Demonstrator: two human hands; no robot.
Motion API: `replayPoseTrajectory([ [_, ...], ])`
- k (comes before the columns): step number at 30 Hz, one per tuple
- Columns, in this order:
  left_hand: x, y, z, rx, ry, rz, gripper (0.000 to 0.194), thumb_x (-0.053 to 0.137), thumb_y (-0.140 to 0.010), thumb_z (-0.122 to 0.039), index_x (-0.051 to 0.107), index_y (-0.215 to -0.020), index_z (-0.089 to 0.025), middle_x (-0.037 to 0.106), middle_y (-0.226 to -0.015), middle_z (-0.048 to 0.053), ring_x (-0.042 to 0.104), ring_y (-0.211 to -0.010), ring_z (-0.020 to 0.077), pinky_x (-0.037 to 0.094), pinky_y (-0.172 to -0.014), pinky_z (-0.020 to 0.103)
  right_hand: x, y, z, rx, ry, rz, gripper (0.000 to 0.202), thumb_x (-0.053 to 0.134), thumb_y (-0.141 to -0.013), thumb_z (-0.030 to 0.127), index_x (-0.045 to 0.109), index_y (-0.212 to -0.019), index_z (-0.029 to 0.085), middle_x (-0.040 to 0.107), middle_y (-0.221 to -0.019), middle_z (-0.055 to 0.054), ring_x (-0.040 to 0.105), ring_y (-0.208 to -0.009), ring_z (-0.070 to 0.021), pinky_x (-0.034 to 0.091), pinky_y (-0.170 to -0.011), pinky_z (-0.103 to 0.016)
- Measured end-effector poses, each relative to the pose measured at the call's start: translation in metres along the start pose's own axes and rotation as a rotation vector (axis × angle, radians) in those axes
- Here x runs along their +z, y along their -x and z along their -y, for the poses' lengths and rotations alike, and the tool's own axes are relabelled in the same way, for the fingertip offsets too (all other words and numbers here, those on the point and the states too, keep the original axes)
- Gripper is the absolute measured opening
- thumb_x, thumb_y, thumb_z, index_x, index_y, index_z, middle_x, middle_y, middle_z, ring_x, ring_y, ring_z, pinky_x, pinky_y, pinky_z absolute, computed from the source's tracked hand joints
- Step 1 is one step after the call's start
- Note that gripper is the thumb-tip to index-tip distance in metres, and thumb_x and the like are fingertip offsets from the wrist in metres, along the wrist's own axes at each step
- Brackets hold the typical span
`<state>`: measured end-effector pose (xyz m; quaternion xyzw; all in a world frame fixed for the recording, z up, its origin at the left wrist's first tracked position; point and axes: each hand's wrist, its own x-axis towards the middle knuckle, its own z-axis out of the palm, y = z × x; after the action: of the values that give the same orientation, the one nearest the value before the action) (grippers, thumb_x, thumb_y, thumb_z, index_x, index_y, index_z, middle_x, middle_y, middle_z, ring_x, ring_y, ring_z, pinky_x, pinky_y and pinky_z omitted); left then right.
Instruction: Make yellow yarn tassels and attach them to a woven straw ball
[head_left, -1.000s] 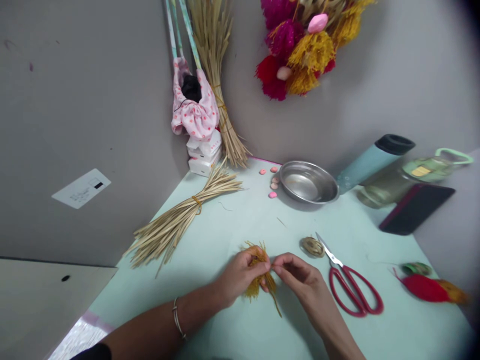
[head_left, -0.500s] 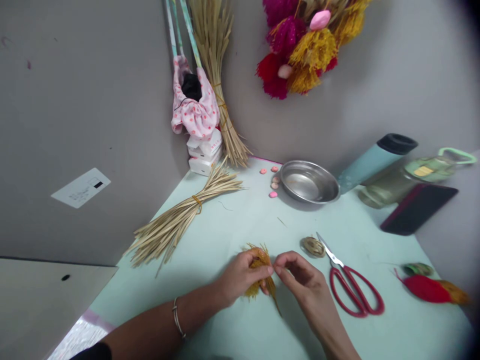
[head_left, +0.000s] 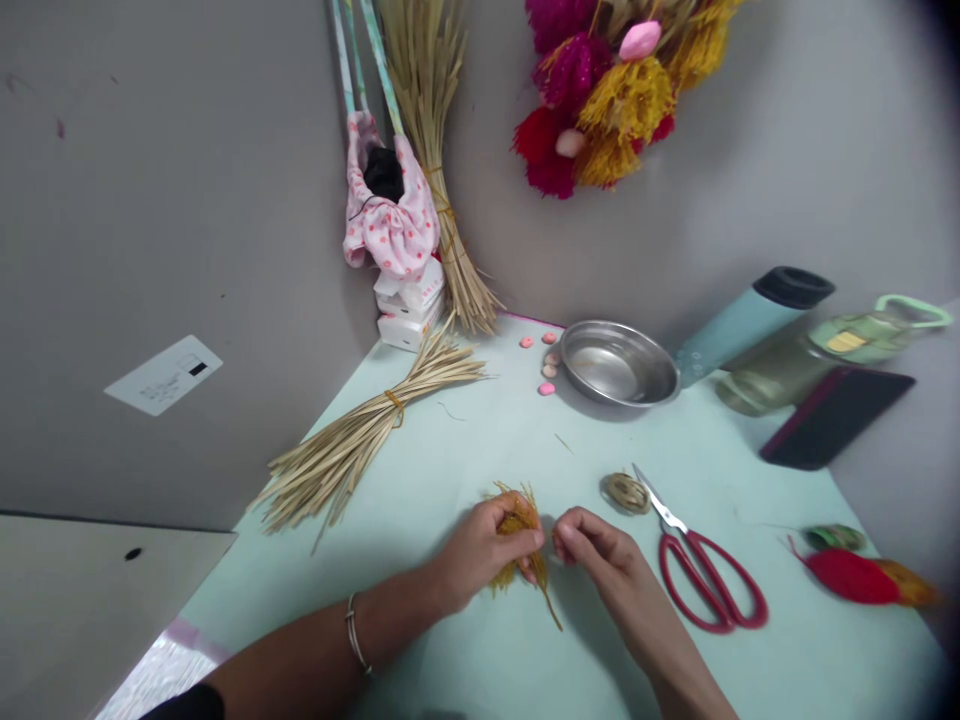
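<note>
My left hand point(head_left: 487, 548) pinches a mustard-yellow yarn tassel point(head_left: 511, 522) just above the pale green table. Loose strands stick out above its fingers, and one strand end hangs down below. A small gap to the right, my right hand point(head_left: 598, 550) is closed, thumb against bent fingers. Anything between those fingertips is too small to make out. Beyond my right hand lie a small coil of straw point(head_left: 626, 493) and scissors point(head_left: 709, 570) with red handles, their blades partly apart.
A tied straw bundle point(head_left: 360, 425) lies at left. Pink beads point(head_left: 546, 389) sit beside a steel bowl point(head_left: 619, 365). At right are two bottles point(head_left: 750, 315), a phone point(head_left: 836, 418) and a red-and-yellow tassel point(head_left: 855, 577). Colourful tassels point(head_left: 630, 100) hang on the wall.
My right hand has moved slightly right, away from my left hand, and its fingers have curled in more. My left hand keeps the tassel in nearly the same place.
</note>
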<state>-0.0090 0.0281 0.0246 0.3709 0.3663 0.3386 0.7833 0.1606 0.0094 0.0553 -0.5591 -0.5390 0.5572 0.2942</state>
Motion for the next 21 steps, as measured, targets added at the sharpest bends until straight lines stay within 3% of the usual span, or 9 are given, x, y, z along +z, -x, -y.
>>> replayPoseTrajectory([
  [7,0.0015,-0.0008,-0.0004,-0.011,0.011,-0.013,0.035,0.067,-0.074,-0.045,0.055,-0.082,-0.014,0.054,-0.069,-0.002,0.050,-0.053,0.0072,0.050,-0.056,0.025,-0.0011,-0.0006,-0.0022,0.029,-0.179,-0.060,0.025,0.062,-0.086,0.044,0.060,-0.078,0.020,0.051,-0.072,0.003,0.045,-0.073,-0.0151,0.036,-0.069,-0.026],
  [21,0.0009,0.0009,-0.0019,-0.013,-0.012,0.018,0.033,0.068,-0.072,-0.042,0.054,-0.082,-0.014,0.051,-0.074,-0.002,0.049,-0.055,0.0067,0.050,-0.057,0.025,0.0025,0.0008,-0.0021,0.054,-0.254,-0.162,0.019,0.075,-0.076,0.036,0.067,-0.080,0.020,0.061,-0.073,0.002,0.053,-0.072,-0.0139,0.043,-0.067,-0.024],
])
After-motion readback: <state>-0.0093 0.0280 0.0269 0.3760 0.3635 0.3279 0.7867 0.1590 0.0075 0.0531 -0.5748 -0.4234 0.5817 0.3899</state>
